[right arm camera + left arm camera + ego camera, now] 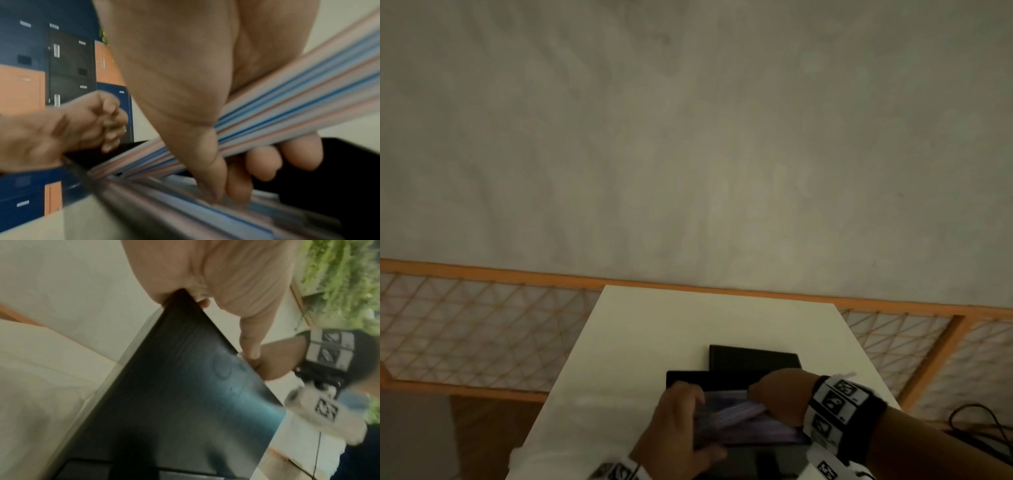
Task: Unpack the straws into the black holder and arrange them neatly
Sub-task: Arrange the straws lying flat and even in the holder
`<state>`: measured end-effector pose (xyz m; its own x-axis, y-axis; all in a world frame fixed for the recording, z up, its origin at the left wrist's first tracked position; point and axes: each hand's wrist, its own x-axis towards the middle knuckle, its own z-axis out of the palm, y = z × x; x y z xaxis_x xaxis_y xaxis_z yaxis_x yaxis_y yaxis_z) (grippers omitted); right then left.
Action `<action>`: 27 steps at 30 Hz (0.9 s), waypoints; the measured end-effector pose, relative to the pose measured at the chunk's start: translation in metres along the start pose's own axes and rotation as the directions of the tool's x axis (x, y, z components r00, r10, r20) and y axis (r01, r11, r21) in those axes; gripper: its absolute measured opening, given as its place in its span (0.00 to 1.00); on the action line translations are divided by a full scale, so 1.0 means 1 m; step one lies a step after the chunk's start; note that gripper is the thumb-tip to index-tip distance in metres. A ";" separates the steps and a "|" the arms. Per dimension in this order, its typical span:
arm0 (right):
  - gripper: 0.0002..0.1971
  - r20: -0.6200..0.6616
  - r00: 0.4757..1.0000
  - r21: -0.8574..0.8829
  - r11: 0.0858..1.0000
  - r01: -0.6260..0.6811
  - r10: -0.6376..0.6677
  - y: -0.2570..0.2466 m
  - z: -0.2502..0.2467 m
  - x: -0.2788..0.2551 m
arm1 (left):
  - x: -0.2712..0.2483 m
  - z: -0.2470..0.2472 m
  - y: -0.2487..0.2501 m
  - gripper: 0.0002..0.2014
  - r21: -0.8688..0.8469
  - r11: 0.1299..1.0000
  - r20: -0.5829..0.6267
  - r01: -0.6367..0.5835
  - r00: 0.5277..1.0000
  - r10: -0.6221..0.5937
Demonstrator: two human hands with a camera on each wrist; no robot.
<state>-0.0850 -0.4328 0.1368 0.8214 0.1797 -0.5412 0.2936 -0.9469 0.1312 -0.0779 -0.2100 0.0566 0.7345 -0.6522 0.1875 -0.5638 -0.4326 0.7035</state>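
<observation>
The black holder (763, 459) lies on the white table (654, 342) at the near edge, with striped straws (739, 416) inside it. My left hand (678, 425) grips the holder's left end; in the left wrist view the left hand (236, 288) has a corner of the black holder (174, 394) pinched between thumb and fingers. My right hand (780, 394) holds a bunch of the straws at the right end. In the right wrist view the right hand (236, 175) has its fingers curled round the straws (287, 100), above other straws lying in the holder (339, 170).
A flat black rectangular piece (753, 358) lies just behind the holder. An orange-framed mesh panel (482, 329) runs along behind the table, below a plain wall. Cables (976, 421) lie on the floor to the right.
</observation>
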 end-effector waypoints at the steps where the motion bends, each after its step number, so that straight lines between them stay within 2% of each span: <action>1: 0.19 -0.003 1.000 -0.014 1.000 -0.012 0.012 -0.006 0.006 0.002 | 0.002 -0.004 0.003 0.25 0.053 0.998 -0.037 0.019 0.999 -0.017; 4: 0.17 -0.032 0.999 -0.012 1.000 -0.009 0.009 -0.019 0.015 0.008 | 0.010 -0.007 0.006 0.22 0.218 0.975 -0.065 0.047 0.997 -0.033; 8: 0.21 -0.172 0.984 0.106 0.993 0.052 -0.033 -0.018 0.012 0.008 | 0.018 -0.002 0.011 0.35 0.459 0.887 0.124 -0.037 0.992 -0.023; 10: 0.23 -0.265 0.964 0.218 0.972 0.084 -0.024 -0.007 0.007 -0.002 | 0.019 0.001 0.004 0.36 0.558 0.826 0.186 -0.081 0.982 -0.030; 11: 0.26 -0.289 0.957 0.303 0.950 0.070 0.022 0.001 0.006 -0.008 | 0.021 0.004 0.001 0.31 0.592 0.798 0.200 -0.112 0.980 -0.011; 12: 0.28 -0.299 0.949 0.391 0.920 0.027 0.099 0.008 0.005 -0.017 | 0.021 0.005 0.001 0.27 0.577 0.812 0.218 -0.092 0.975 -0.045; 13: 0.26 -0.351 0.919 0.451 0.893 -0.002 0.179 0.018 0.009 -0.025 | 0.021 0.005 0.003 0.25 0.568 0.820 0.215 -0.063 0.974 -0.074; 15: 0.22 -0.436 0.812 0.528 0.841 -0.118 0.388 0.034 0.023 -0.036 | 0.020 0.010 0.002 0.31 0.560 0.826 0.193 -0.062 0.980 -0.057; 17: 0.24 -0.387 0.730 0.638 0.735 -0.230 0.564 0.038 0.039 -0.041 | 0.020 0.012 0.000 0.41 0.581 0.812 0.178 -0.057 0.982 -0.059; 18: 0.27 -0.312 0.736 0.688 0.677 -0.261 0.600 0.036 0.048 -0.040 | 0.021 0.010 0.003 0.44 0.592 0.805 0.180 -0.045 0.981 -0.077; 20: 0.39 -0.184 0.808 0.793 0.570 -0.215 0.560 0.023 0.062 -0.034 | 0.022 0.009 0.006 0.45 0.619 0.784 0.221 -0.043 0.968 -0.122; 22: 0.49 -0.136 0.852 0.830 0.528 -0.182 0.506 0.006 0.071 -0.026 | 0.022 0.007 0.007 0.46 0.619 0.784 0.256 -0.049 0.956 -0.143; 23: 0.53 -0.127 0.855 0.807 0.554 -0.205 0.503 -0.002 0.075 -0.021 | 0.023 0.006 0.008 0.47 0.624 0.780 0.280 -0.053 0.946 -0.160; 25: 0.63 -0.138 0.849 0.684 0.669 -0.291 0.510 -0.009 0.076 -0.018 | 0.026 0.005 0.012 0.46 0.637 0.769 0.332 -0.050 0.918 -0.216; 27: 0.60 -0.165 0.856 0.539 0.771 -0.338 0.491 -0.011 0.076 -0.019 | 0.029 0.002 0.016 0.40 0.649 0.760 0.377 -0.037 0.883 -0.279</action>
<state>-0.1409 -0.4463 0.0821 0.9276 -0.2668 -0.2616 -0.3151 -0.9348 -0.1637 -0.0666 -0.2370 0.0722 0.6635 -0.6901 -0.2890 -0.7009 -0.7085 0.0824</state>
